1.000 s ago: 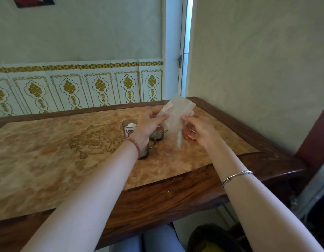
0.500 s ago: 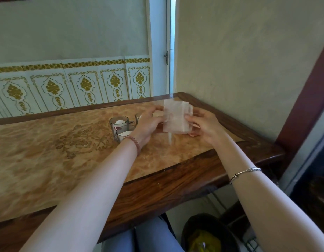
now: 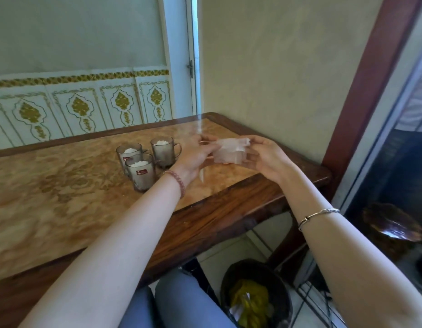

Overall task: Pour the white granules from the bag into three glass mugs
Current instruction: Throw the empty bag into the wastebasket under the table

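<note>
The bag [image 3: 230,151], clear and crumpled, is held above the tabletop [image 3: 63,209] near its right corner, pinched between both hands; the left hand [image 3: 195,155] grips its left edge with fingers closed on the plastic; the right hand [image 3: 264,156] closes on its right side, thumb on top; the bag looks empty, though the blur makes this hard to confirm; a thin white strip [image 3: 201,175] hangs below the left hand, perhaps part of the bag. Three mugs sit clustered on the tabletop just left of the left hand, each holding white granules: the near mug [image 3: 141,175] with a red label, the left mug [image 3: 129,156] behind it, and the far mug [image 3: 163,151] with its handle turned right; the near and left mugs touch or nearly so. A bin [image 3: 255,294] stands on the floor below the table's edge.
</note>
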A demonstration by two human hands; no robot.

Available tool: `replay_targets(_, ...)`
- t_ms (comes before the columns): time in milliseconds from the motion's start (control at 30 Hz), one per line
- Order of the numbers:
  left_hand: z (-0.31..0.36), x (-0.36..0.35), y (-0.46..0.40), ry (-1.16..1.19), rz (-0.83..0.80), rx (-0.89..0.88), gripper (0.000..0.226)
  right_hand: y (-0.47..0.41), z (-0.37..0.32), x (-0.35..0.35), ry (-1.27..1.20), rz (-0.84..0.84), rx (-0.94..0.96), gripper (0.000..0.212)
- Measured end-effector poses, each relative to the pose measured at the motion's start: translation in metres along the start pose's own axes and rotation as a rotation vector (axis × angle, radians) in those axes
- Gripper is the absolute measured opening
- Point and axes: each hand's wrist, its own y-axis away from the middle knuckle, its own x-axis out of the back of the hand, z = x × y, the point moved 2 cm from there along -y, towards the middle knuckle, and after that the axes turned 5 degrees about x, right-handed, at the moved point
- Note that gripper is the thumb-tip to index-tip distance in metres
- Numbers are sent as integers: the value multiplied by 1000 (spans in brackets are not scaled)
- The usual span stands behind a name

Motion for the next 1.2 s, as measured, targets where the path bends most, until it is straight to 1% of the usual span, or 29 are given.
replay_targets(100, -7, -11, 6, -119, 18, -103, 23, 13, 3, 14, -122, 87, -87, 26)
replay_targets(167, -11, -18, 13, -212, 27, -178, 27, 22, 7, 24, -110, 79, -150, 36)
replay_targets(233, -16, -27, 19, -290, 25, -251, 30, 32, 10, 31, -40, 46, -188, 46)
replay_targets(267, -19, -32, 22, -310, 20, -275, 30, 38, 11, 35, 9, 39, -189, 44)
replay_targets(333, -24, -40, 26, -332, 21, -288, 31, 47, 13, 41, 96, 84, -146, 29)
replay_targets(400, -31, -47, 28, -325, 25, -272, 30, 56, 12, 48, 111, 154, -81, 14)
replay_targets(500, -45, -59, 29, -308, 0, -222, 21, 74, 11, 60, 104, 200, -19, 18)
replay_targets(633, -64, -75, 34, -311, -49, -118, 11, 89, 15, 85, 182, 357, -6, 24)
replay_targets(767, -84, -100, 49, -326, -106, -120, 13, 110, 32, 115, 239, 443, -57, 28)
replay_targets(933, -94, -111, 53, -375, -148, -123, 17, 123, 58, 130, 338, 462, -112, 20)
replay_targets(1033, -105, -118, 61, -389, -183, -85, 19, 128, 90, 141, 409, 489, -203, 19)
replay_targets(1100, -109, -119, 64, -383, -199, -81, 19, 130, 109, 141, 399, 489, -248, 23)
replay_targets(1200, -110, -118, 66, -376, -203, -76, 20, 130, 126, 137, 392, 432, -309, 37)
